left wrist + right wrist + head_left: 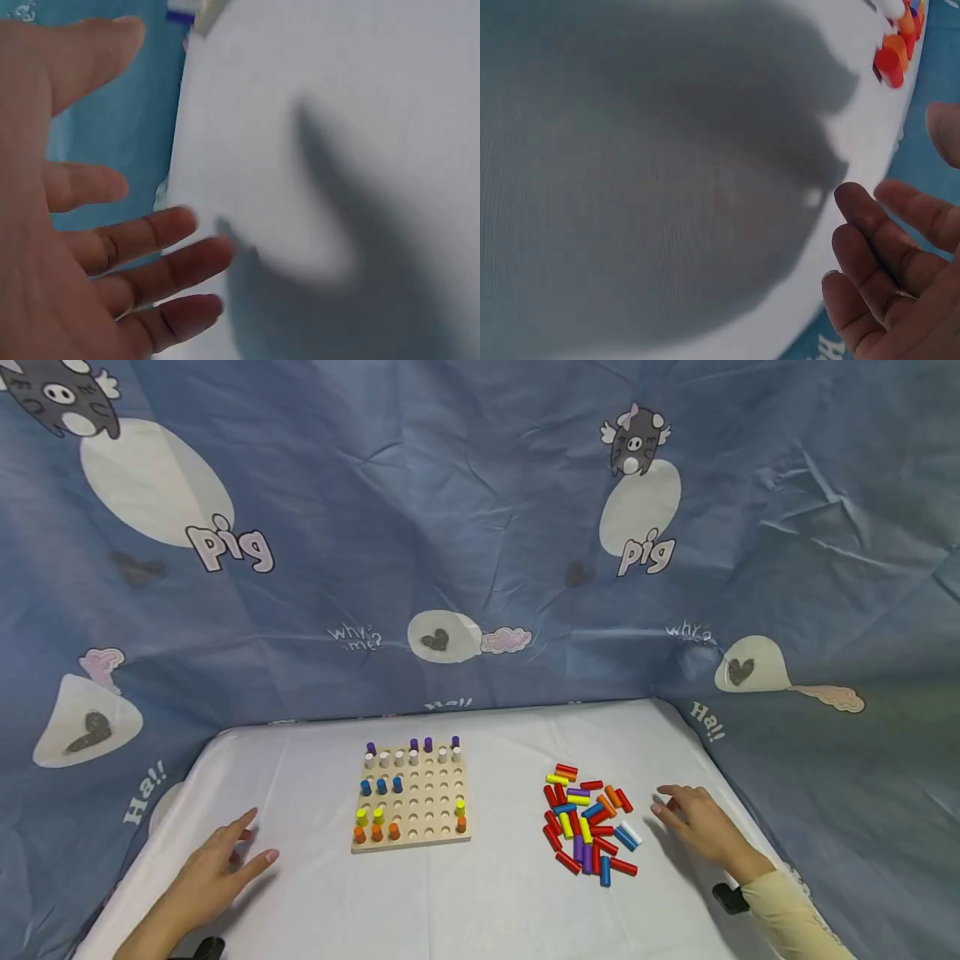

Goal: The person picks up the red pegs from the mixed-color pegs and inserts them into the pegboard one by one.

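My left hand (208, 875) hovers over the left side of the table, thumb and fingers spread, holding nothing. To its right lies a wooden pegboard (429, 817) with rows of round holes. Purple, white, blue, yellow and orange pegs stand in some of them, such as a blue peg (382, 786) near the left edge. On the right, my right hand (701, 828) is held beside a loose heap of coloured pegs (602, 831), fingers relaxed and nothing in them. Red pegs are the most common there. In the left wrist view, only a corner of the board shows at the top.
A white cloth (495, 902) covers the table. Blue fabric printed with pigs and lettering (480, 527) hangs behind it and along both sides. A dark wrist strap (730, 898) sits by the right sleeve (791, 914).
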The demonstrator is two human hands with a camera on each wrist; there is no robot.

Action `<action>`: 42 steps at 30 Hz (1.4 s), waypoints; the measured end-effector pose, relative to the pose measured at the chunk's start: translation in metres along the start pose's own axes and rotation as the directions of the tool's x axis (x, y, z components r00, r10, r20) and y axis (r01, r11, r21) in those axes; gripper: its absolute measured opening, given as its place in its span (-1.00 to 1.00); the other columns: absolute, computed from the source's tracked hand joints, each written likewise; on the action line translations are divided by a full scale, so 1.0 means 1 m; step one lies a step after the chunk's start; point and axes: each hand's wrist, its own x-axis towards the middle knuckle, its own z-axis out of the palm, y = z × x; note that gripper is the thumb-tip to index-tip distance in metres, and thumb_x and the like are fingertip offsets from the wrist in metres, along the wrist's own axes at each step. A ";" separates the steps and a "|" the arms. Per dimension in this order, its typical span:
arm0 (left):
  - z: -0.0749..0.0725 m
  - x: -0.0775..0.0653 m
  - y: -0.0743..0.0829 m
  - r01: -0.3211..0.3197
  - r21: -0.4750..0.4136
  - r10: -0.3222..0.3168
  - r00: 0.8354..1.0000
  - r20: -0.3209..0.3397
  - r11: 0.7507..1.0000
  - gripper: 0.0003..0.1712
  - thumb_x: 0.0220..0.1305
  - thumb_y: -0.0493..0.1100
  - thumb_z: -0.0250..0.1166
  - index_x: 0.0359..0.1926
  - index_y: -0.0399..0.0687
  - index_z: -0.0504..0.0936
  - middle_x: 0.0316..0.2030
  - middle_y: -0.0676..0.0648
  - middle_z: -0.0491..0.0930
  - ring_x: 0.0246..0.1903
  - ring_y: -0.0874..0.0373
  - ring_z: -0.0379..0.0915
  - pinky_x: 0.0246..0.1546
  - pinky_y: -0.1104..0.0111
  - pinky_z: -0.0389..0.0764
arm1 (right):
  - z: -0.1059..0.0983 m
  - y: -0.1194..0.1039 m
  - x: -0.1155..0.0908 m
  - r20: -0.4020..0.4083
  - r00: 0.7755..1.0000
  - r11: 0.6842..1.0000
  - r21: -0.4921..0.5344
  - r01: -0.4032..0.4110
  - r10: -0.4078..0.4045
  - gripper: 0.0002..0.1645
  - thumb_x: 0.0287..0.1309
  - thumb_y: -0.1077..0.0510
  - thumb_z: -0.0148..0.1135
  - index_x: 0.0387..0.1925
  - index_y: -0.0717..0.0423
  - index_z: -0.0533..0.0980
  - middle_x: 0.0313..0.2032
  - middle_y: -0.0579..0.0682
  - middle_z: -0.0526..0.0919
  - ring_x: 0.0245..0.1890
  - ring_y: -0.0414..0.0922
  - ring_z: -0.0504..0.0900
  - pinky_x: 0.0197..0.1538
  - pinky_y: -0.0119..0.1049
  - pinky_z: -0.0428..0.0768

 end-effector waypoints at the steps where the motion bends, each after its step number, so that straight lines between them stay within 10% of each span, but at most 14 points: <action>1: 0.007 0.002 0.005 0.017 -0.015 -0.017 1.000 0.002 1.000 -0.03 0.43 0.12 0.41 0.50 -0.52 0.27 0.06 -0.42 0.60 -0.27 -0.01 0.55 -0.24 0.17 0.59 | 0.003 -0.001 0.002 -0.002 1.000 1.000 0.016 -0.006 0.006 -0.52 0.48 -0.05 0.31 0.13 0.28 0.63 -0.23 -0.02 0.72 -0.08 0.06 0.63 0.00 0.12 0.59; 8: 0.057 0.020 0.044 0.120 -0.049 -0.121 0.992 -0.017 0.992 0.09 0.22 0.26 0.54 0.45 -0.45 0.38 -0.06 -0.17 0.62 -0.32 0.16 0.32 -0.30 0.31 0.38 | 0.020 -0.007 0.013 -0.010 0.995 0.988 0.117 -0.097 0.098 -0.60 0.44 -0.05 0.35 -0.07 0.24 0.60 -0.25 0.02 0.67 -0.17 -0.04 0.58 -0.01 -0.01 0.54; 17: 0.091 0.035 0.078 0.074 -0.056 -0.078 0.994 -0.075 0.996 -0.01 0.08 0.23 0.64 0.35 -0.32 0.57 -0.29 0.03 0.48 -0.37 0.15 0.28 -0.36 0.30 0.24 | 0.031 -0.020 0.020 0.046 0.990 0.971 0.195 -0.141 0.135 -0.56 0.37 -0.05 0.43 -0.06 0.26 0.61 -0.15 0.07 0.69 -0.10 -0.01 0.64 0.04 -0.05 0.63; 42: 0.111 0.037 0.075 0.076 -0.079 -0.091 0.974 -0.208 0.994 -0.08 0.04 0.20 0.67 0.36 -0.12 0.63 -0.35 0.10 0.46 -0.47 0.20 0.21 -0.39 0.31 0.20 | 0.021 -0.023 0.023 -0.033 0.975 0.964 0.161 -0.212 0.220 -0.76 0.46 0.24 0.26 -0.01 0.38 0.56 -0.24 0.19 0.71 -0.30 -0.03 0.60 -0.25 -0.21 0.53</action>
